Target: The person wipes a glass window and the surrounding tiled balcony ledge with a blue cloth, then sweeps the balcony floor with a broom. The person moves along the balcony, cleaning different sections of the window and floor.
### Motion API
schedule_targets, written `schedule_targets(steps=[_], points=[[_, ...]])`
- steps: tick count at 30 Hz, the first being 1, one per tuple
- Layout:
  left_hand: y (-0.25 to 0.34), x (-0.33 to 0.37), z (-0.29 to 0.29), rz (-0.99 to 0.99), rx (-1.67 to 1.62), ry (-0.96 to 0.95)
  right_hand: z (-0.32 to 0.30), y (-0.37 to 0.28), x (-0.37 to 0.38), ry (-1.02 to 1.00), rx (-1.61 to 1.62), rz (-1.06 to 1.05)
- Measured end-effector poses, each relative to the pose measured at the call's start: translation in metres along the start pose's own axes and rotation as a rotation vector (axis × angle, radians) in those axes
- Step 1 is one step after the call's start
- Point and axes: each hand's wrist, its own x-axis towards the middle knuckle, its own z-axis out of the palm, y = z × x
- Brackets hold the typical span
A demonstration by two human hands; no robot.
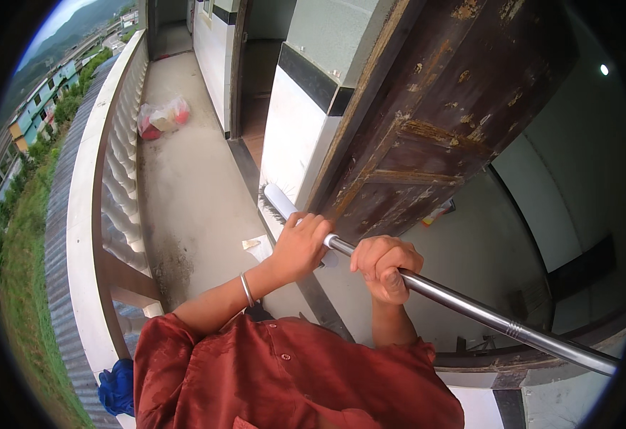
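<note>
A long-handled scrub brush is held slantwise in front of me. Its white head (280, 199) with dark bristles lies at the upper left end, close to the white tiled wall (288, 146); whether the bristles touch the tiles I cannot tell. Fingers of my left hand (302, 247) are wrapped round the brush by its white neck, just below the head. Farther down, my right hand (386, 267) is closed round the shiny metal pole (484, 315), which runs on past it to the lower right. A bracelet (246, 289) circles my left wrist.
A worn brown wooden door (427, 121) stands at the right, with a doorway and room floor beyond. Left runs a white balustrade (84, 214); a blue cloth (117, 387) hangs near its close end. A plastic bag (163, 118) with red contents sits on the balcony floor.
</note>
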Motion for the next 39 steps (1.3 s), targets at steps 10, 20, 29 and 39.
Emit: schedule_targets(steps=[10, 20, 29, 39], points=[[-0.093, 0.148, -0.045, 0.259, -0.116, -0.013, -0.069, 0.061, 0.120, -0.246, 0.045, -0.143], [-0.074, 0.239, -0.049, 0.632, -0.556, 0.003, -0.015, -0.001, 0.171, -0.142, -0.392, -0.355], [-0.168, 0.294, -0.072, 0.791, -0.476, -0.366, 0.035, 0.118, 0.177, 0.356, -0.780, -0.437], [-0.189, 0.255, -0.139, 0.917, -0.610, -0.673, 0.135, 0.133, 0.189, 0.302, -0.909, -0.419]])
